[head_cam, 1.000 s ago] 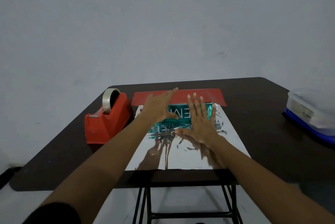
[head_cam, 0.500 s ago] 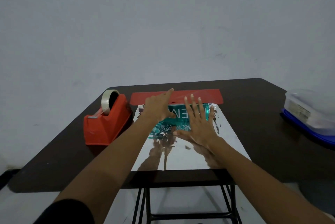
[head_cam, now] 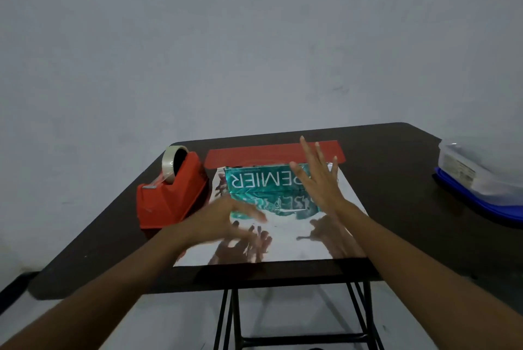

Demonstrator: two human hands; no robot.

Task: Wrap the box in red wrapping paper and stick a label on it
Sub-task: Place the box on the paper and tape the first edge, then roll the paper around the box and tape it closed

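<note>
A dark table (head_cam: 396, 208) on black metal legs stands against a plain grey wall. In the middle of the table lies a sheet of wrapping paper (head_cam: 285, 239), its shiny silver side up and its near edge close to the table's near edge. At the sheet's 12 o'clock end a strip of its red side (head_cam: 254, 155) shows, folded or curled over. At 3 o'clock from the sheet, well apart from it at the table's right edge, sits a clear plastic container (head_cam: 481, 177) on a blue base. At 9 o'clock, just beside the sheet, stands a red tape dispenser (head_cam: 175, 199) with a roll of clear tape (head_cam: 169, 164) on top. The box (head_cam: 260, 180), teal with white upside-down lettering, lies on the far half of the sheet just before the red strip. The right hand (head_cam: 318, 182) is spread wide, fingers pointing to 12 o'clock, over the box's right end; whether it touches cannot be told. The left hand (head_cam: 226, 216) is blurred, with fingers loosely extended toward 3 o'clock, holding nothing, over the silver paper at the box's 7 o'clock corner.
</note>
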